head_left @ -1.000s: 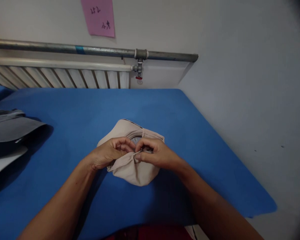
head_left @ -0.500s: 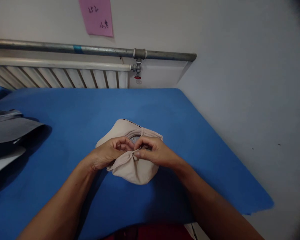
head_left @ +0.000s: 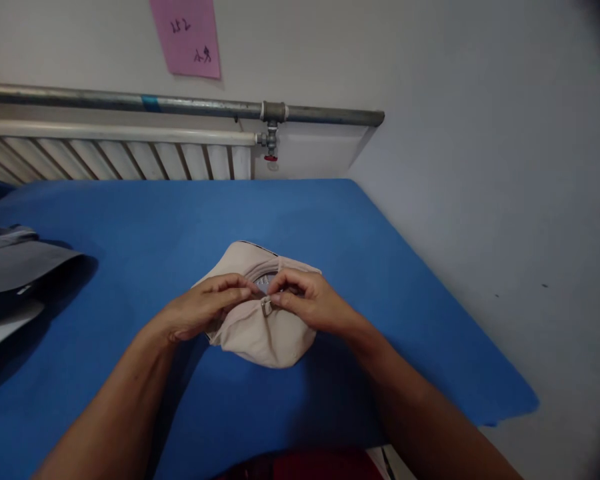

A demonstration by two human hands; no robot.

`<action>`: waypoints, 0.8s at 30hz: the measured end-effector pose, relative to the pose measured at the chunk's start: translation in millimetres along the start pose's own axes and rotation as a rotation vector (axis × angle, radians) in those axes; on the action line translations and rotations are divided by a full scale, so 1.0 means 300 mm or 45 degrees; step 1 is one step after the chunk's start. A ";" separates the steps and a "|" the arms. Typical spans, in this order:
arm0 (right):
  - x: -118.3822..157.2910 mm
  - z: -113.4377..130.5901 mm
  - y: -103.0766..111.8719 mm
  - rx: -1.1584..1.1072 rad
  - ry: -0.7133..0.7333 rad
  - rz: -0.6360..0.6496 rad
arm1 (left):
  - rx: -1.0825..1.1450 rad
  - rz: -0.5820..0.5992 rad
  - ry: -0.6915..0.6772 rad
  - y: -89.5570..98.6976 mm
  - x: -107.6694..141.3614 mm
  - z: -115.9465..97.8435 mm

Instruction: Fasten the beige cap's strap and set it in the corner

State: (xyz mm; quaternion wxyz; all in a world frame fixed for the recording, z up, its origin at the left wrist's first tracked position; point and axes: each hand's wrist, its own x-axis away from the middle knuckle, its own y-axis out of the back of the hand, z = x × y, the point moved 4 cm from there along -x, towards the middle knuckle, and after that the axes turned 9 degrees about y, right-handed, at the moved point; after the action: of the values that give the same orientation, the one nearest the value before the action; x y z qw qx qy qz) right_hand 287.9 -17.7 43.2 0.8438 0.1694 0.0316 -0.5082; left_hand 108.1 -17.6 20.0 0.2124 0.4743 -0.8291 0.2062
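Observation:
A beige cap (head_left: 280, 340) lies on the blue table, its inside opening facing up between my hands. At its near rim sits a small metal buckle (head_left: 267, 307) on the strap. My left hand (head_left: 213, 301) has its thumb and fingers closed on the cap's rim, left of the buckle. My right hand (head_left: 313, 300) pinches the strap just right of the buckle. The fingertips of both hands nearly meet over the opening.
Dark and grey caps (head_left: 25, 267) lie on the blue table (head_left: 155, 213) at the left. Behind it stand a white radiator (head_left: 165, 160) and a metal pipe (head_left: 205, 107) with a red valve. A wall borders the right side.
The fingers of my left hand have straightened and shifted slightly left, and the metal buckle now shows more plainly. The whole view has shifted a little.

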 end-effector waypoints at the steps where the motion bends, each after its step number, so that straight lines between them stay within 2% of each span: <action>1: 0.002 0.004 0.006 0.008 0.010 -0.011 | -0.080 0.007 -0.012 0.004 0.011 -0.007; 4: 0.010 0.028 0.028 0.005 0.062 -0.060 | -0.354 0.091 -0.070 -0.002 0.042 -0.026; 6: 0.018 0.046 0.041 -0.021 0.100 -0.095 | -0.484 0.131 -0.191 -0.017 0.056 -0.043; 9: 0.029 0.065 0.061 -0.041 0.152 -0.161 | -0.652 0.051 -0.469 -0.039 0.073 -0.077; 11: 0.034 0.068 0.075 -0.021 0.169 -0.209 | -0.766 -0.009 -0.567 -0.048 0.083 -0.090; 14: 0.038 0.066 0.088 -0.013 0.186 -0.257 | -0.867 -0.019 -0.515 -0.044 0.094 -0.090; 18: 0.038 0.063 0.077 -0.079 0.188 -0.241 | -0.840 0.044 -0.308 -0.034 0.103 -0.075; 24: 0.032 0.084 0.037 0.082 0.270 -0.182 | -0.826 -0.069 -0.314 -0.072 0.105 -0.078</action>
State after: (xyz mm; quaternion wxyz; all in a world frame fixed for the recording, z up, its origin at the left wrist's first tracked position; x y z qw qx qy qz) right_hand 299.1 -29.2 67.5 0.7915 0.2467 0.1162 -0.5470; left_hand 116.2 -37.1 59.7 0.2557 0.4250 -0.8581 -0.1328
